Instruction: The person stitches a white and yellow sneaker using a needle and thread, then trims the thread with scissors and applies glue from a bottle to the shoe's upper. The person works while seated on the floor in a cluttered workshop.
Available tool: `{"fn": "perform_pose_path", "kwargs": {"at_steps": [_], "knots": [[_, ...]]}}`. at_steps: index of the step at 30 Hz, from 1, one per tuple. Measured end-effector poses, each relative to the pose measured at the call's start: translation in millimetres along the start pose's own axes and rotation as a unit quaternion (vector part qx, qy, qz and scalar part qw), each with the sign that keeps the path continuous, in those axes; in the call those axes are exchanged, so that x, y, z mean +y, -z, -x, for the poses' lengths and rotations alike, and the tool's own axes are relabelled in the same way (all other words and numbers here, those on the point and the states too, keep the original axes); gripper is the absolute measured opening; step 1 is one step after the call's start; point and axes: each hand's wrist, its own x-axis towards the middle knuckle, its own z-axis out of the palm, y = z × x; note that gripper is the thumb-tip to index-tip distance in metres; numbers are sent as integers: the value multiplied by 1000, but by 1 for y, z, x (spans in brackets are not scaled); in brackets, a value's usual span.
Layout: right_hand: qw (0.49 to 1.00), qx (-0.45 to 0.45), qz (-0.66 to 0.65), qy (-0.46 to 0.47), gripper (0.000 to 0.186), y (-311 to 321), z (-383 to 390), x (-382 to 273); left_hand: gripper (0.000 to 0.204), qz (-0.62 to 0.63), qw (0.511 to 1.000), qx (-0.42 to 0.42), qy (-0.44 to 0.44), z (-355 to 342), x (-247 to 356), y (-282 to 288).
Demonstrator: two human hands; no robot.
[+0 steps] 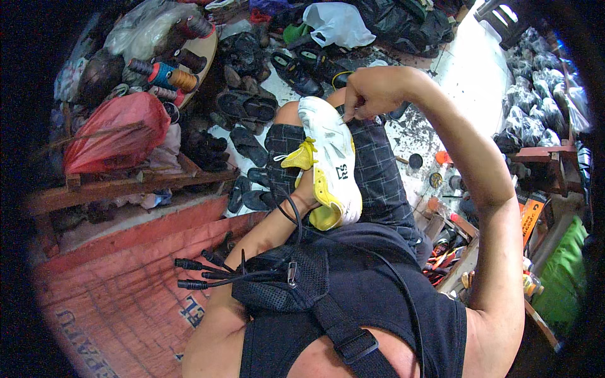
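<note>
A white sneaker (pixel 331 160) with yellow laces and yellow lining lies on my lap, toe pointing away from me. My left hand (pixel 307 189) is mostly hidden inside the shoe's opening, holding it from within. My right hand (pixel 368 94) is raised at the toe end, fingers pinched together on something too small to make out, right beside the sole edge. My legs in dark checked shorts (pixel 378 170) are under the shoe.
Piles of dark shoes and sandals (pixel 246 107) cover the floor ahead. Thread spools (pixel 170 75) sit on a round board at upper left, next to a red plastic bag (pixel 116 129). Tools and small tins (pixel 441 183) lie at right. A red mat (pixel 126 290) is at lower left.
</note>
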Motion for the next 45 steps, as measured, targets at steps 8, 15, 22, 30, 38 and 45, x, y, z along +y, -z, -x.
{"fn": "perform_pose_path", "kwargs": {"at_steps": [8,15,22,30,38,45], "knots": [[997,-47,60,-13,15,-7,-42,-10,35,-30,997,-64,-16,-2,3,9],[989,110,99,20,17,-25,-7,-7,37,-93,994,11,-62,13,0,-14],[969,209,123,53,43,-54,15,4,34,-215,967,117,-67,58,20,-40],[967,-67,-121,-213,85,-68,40,56,17,-462,838,277,-87,88,24,-38],[992,44,-6,-114,69,-34,23,42,20,-588,725,263,-244,100,20,-14],[981,55,121,-139,70,-29,17,22,14,-520,769,283,-240,117,18,-10]]}}
